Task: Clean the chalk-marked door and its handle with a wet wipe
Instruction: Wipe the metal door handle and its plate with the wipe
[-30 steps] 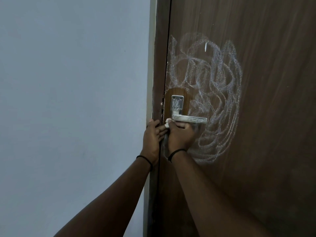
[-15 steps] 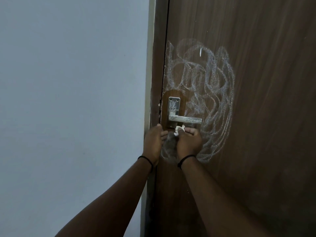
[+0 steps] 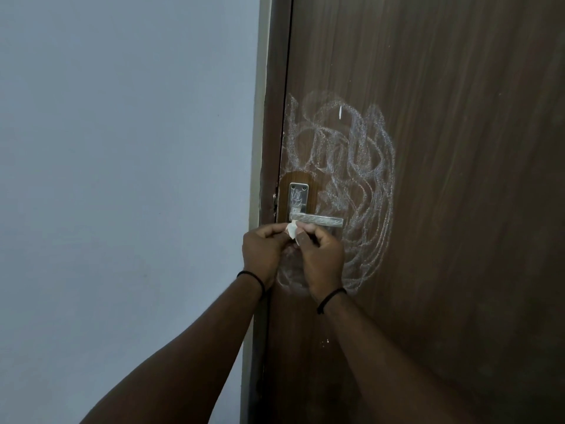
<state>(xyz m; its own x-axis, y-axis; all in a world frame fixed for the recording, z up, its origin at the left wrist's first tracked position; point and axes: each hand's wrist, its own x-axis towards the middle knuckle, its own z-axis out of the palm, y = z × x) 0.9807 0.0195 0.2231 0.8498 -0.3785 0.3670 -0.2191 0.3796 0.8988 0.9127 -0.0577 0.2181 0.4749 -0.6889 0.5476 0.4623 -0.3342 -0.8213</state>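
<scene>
Pale blue wall [image 3: 122,179] fills our left side, running up to the door frame [image 3: 260,117], and the brown door [image 3: 458,209] takes the right. We see chalk scribbles [image 3: 360,166] looping above and right of the metal handle [image 3: 318,221]. Just under the lever, our left hand [image 3: 264,252] and right hand [image 3: 324,258] both pinch the small white wet wipe [image 3: 292,231] between fingertips, close to the door's edge. Bare wood spreads wide to the right.
</scene>
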